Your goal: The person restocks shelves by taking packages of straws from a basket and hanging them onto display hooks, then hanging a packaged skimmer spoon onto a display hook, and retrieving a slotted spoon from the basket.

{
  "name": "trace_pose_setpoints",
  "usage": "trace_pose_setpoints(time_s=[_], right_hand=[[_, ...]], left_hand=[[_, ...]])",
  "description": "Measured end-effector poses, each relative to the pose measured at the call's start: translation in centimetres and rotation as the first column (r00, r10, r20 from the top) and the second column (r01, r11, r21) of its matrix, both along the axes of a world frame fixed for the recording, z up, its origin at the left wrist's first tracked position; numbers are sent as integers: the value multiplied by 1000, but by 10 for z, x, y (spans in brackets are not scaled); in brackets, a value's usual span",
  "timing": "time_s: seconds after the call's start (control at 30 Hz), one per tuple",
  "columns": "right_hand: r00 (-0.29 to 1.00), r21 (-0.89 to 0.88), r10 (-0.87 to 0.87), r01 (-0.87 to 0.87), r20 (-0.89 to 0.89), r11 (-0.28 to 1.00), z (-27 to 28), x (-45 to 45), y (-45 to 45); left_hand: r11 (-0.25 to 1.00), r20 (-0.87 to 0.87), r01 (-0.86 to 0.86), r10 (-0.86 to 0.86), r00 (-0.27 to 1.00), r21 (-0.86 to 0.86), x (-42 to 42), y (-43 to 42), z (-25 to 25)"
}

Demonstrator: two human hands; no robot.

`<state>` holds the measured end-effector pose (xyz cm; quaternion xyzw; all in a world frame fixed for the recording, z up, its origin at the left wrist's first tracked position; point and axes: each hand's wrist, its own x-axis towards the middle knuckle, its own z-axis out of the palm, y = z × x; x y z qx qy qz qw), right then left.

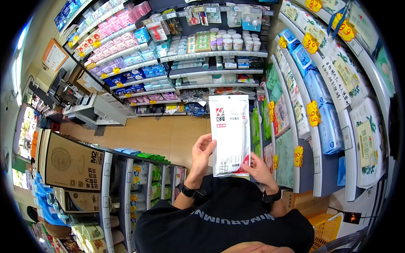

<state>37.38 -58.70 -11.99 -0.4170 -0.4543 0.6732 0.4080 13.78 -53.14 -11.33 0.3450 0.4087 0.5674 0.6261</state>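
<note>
Shows a flat, oblong white plastic packet (230,135), printed in red and black, held up just beyond a black cloth shirt with pale lettering (219,215), front face toward the camera. Note the long axis, running close to vertical in the view, from the lower end near the shirt to the end with the hang hole, directed away from the torso. Compare the grips along this axis: bare left hand (203,154) at the left edge, below mid-length, closed in a pinch with thumb laid on the front; bare right hand (259,169) at the lower right corner, likewise closed, with thumb over the printed front. Cannot tell the reach of the hidden fingertips behind, nor the firmness of either pinch. Read the packet as lying between the hands, rightward of the left fingers and leftward of the right, touching both; to be ranked only by height, with right nearer the lower end and left farther up. See also, well apart from the packet, tan tiled floor (168,135), brown cardboard box with a printed fan (69,162), pale blue plastic-wrapped pack (331,130) on right-hand shelving, and yellow plastic basket (324,232) at lower right.
</note>
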Motion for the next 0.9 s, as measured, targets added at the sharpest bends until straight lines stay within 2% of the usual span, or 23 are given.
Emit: trace_pose_setpoints(time_s=[0.13,0.23,0.27,0.3,0.4,0.63,0.9], right_hand=[[995,-23,89,-88,38,996,-7,-6,6],[996,-20,89,-89,0,996,-7,-14,13],[999,3,40,-40,4,999,-1,-19,15],[1000,26,-8,8,7,1000,3,-23,19],[1000,76,-9,9,2,997,2,-30,37],[997,48,-19,22,-71,999,1,-49,90],[999,101,-19,23,-32,995,9,-71,182]], left_hand=[[997,3,-83,83,997,7,-7,-3,-2],[990,-15,-138,138,990,17,-12,-7,4],[988,-17,-152,152,988,14,-12,-7,9],[989,-50,-142,144,988,42,-12,-9,15],[989,-88,-128,134,987,73,-20,-5,10],[999,-103,-39,39,994,-3,-39,26,-2],[998,-85,-53,55,995,28,-63,120,4]])
